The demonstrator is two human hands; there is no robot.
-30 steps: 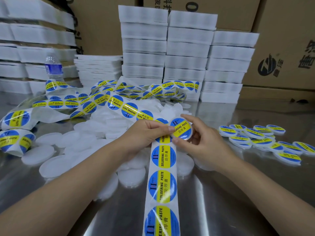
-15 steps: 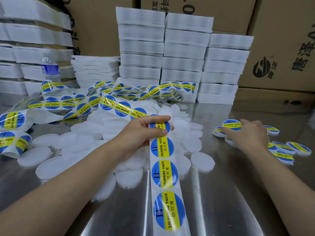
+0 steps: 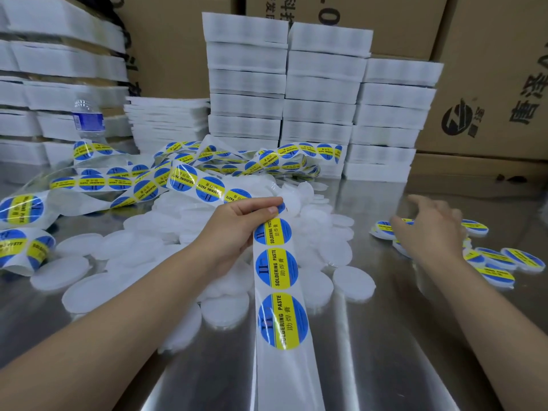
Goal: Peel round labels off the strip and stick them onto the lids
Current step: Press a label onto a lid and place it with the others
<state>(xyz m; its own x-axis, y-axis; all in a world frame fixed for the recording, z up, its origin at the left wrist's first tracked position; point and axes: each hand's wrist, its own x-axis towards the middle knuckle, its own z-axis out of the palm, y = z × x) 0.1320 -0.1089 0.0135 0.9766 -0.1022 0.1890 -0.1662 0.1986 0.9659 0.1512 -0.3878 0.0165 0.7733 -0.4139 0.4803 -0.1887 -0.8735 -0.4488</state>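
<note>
Left grip (image 3: 237,229) — thumb and forefinger pinch the label strip (image 3: 277,271) at a partly covered label. The strip runs toward the viewer over the steel surface (image 3: 385,336), three full round labels below the pinch. Right grip (image 3: 427,232) blurred, fingers loosely spread, nothing visibly held, over the labelled lids (image 3: 498,259) at right. Bare white lids (image 3: 124,247) heaped beneath the left grip — more strip tangled beyond.

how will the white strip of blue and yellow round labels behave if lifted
Probably floppy: the white strip of round blue-and-yellow labels drapes from the left hand and lies in twisted loops. Likely light, as a finger pinch holds it. Its glossy face may be slippery.
</note>
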